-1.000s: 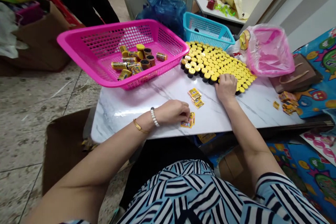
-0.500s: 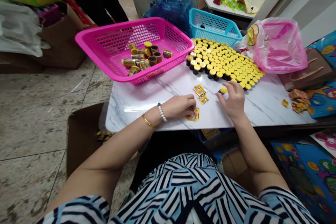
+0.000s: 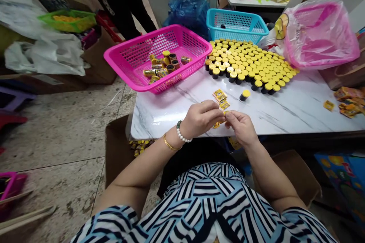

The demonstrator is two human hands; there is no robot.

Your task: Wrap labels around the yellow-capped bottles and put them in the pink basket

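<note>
My left hand (image 3: 203,118) and my right hand (image 3: 242,126) meet above the table's front edge, fingertips pinched together around a small yellow label (image 3: 226,112), mostly hidden by the fingers. Below the left fingers, part of a pile of similar labels (image 3: 216,125) shows. Just beyond lie more printed yellow labels (image 3: 219,95). A short black tub with a yellow cap (image 3: 245,95) stands upright by itself, past my right hand. Farther back, many matching yellow-capped tubs (image 3: 256,66) stand packed close together.
A pink basket (image 3: 128,51) at the table's left holds several loose tubs, some with wrappers. Behind the rows sits a blue basket (image 3: 236,13). A plastic-lined pink basket (image 3: 322,34) and orange-yellow packets (image 3: 349,100) are at the right. A person in dark trousers (image 3: 119,0) stands behind.
My right hand has let go of the yellow-capped tub, left standing on the table, and moved toward me to the left hand. The left hand has risen from the label pile.
</note>
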